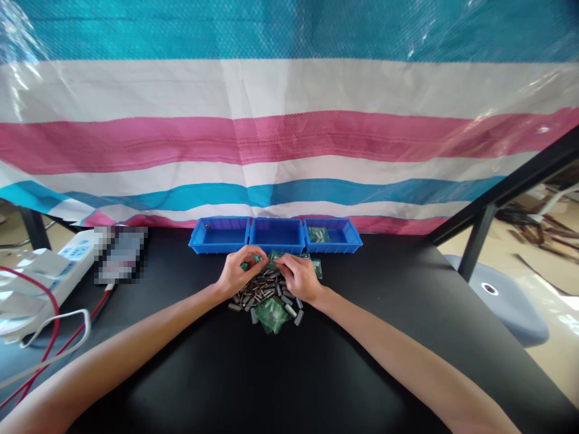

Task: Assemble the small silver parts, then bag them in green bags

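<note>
Over a heap of small metal parts (262,288), screw-like pieces and grey cylinders, my two hands work close together. My left hand (236,274) is closed in a pinch, with bits of green plastic bag (245,266) showing between its fingers. Just to the right, my right hand (301,278) is also closed, thumb and fingertips together; what it pinches is too small to make out. A translucent green packet (271,314) lies at the near side of the heap. More green packets (317,268) lie behind and beside my right hand.
Three blue bins stand in a row behind the heap: a left bin (194,246) with a small item, a middle bin (277,248) and a right bin (355,246) holding green packets. A power strip (75,250), cables and a blurred device lie left. A striped sheet (289,138) hangs behind.
</note>
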A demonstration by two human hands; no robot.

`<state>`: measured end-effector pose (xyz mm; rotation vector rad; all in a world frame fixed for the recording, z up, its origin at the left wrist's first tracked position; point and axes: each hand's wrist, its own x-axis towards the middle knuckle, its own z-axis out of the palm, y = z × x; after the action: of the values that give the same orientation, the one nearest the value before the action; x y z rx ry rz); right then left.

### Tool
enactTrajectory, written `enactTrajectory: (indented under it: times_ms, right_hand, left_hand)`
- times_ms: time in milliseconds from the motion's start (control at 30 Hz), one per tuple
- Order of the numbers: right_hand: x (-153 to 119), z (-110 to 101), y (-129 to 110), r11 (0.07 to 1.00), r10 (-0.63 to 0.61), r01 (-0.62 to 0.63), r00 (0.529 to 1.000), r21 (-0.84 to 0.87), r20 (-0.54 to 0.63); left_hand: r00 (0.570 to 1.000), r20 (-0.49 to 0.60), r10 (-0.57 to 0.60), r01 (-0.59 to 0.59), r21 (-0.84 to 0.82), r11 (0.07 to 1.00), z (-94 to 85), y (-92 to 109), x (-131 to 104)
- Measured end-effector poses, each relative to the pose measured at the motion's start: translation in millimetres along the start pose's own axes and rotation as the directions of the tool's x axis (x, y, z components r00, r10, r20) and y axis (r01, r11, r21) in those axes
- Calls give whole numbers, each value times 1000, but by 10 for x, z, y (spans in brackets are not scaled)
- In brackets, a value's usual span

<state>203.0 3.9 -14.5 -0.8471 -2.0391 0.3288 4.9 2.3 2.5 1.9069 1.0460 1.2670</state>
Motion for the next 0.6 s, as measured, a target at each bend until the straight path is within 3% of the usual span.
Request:
enactTrajectory:
  times_ms: [600]
  right_hand:
    - [-3, -2, 11, 1000, 0, 0, 1000, -12, 23]
  left_hand:
    - [1000, 12, 1, -1, 10, 1000, 1, -2, -9]
